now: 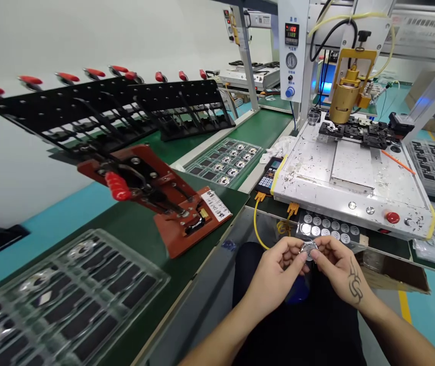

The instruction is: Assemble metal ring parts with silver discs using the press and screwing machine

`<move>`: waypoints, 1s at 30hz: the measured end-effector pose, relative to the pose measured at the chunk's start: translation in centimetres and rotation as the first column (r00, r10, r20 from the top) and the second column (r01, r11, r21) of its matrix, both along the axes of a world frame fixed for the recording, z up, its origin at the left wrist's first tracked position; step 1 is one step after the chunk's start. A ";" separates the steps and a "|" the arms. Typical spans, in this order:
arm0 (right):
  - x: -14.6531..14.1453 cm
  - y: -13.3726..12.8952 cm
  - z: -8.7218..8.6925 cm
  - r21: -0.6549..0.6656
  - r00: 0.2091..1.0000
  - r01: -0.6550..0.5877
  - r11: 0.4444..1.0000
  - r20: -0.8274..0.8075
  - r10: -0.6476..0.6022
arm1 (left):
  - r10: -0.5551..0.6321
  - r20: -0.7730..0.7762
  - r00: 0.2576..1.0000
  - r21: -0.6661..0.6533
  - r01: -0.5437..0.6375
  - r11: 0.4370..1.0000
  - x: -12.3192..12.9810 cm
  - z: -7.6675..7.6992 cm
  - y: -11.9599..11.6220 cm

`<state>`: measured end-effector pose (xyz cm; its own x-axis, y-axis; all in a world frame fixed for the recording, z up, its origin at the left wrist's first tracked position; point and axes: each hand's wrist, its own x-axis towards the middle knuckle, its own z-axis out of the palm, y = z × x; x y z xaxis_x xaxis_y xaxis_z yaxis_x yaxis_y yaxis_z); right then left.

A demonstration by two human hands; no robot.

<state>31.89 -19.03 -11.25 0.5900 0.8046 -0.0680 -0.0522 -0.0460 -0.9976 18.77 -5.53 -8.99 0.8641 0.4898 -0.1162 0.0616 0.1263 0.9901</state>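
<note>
A small round shiny metal part (309,249) is held in front of my lap, between both hands. My left hand (283,270) pinches its left edge with thumb and fingers. On the other side, my right hand (335,264) grips the right edge, its thumb on the face of the part. Just beyond my hands lies a dark sheet of round silver discs (326,227). The white machine (354,173) with a brass-coloured head (345,96) stands behind that sheet.
A red-brown clamp fixture (179,213) sits on the green bench at left. Clear trays (87,295) (223,160) hold metal rings. Black racks (186,107) with red handles stand behind. A keypad controller (270,175) and yellow cable (256,223) are left of the machine.
</note>
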 end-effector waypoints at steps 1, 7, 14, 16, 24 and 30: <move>0.0 0.0 0.0 0.000 1.000 -0.001 1.000 0.004 0.001 | 0.001 -0.001 1.000 0.023 -0.001 1.000 0.0 0.1 0.0; 1.3 0.4 0.0 0.015 0.946 -0.153 0.988 0.291 0.142 | 0.010 -0.006 1.000 0.105 -0.010 0.994 -0.2 0.2 0.4; 3.6 2.3 2.2 -0.043 0.494 -0.441 0.896 0.822 0.283 | 0.043 0.001 0.999 0.346 -0.041 0.937 -1.9 2.1 1.8; 4.0 3.5 2.6 -0.017 0.483 -0.430 0.903 0.841 0.245 | 0.081 0.056 0.995 0.592 -0.099 0.800 -3.3 4.6 3.7; 3.5 9.0 2.7 0.117 0.671 -0.433 0.894 0.704 0.233 | 0.153 0.369 0.917 0.929 -0.366 -0.047 -8.4 12.9 15.9; 2.0 11.3 1.8 0.021 0.871 -0.440 0.898 0.252 0.421 | 0.195 0.144 0.970 0.981 -0.114 -0.158 -8.5 11.8 17.9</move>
<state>33.85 -7.72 -9.41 0.1748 0.9795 0.0998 0.1921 0.0655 -0.9792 10.25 12.37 2.83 0.7576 0.2037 0.6201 0.2572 -0.9664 0.0033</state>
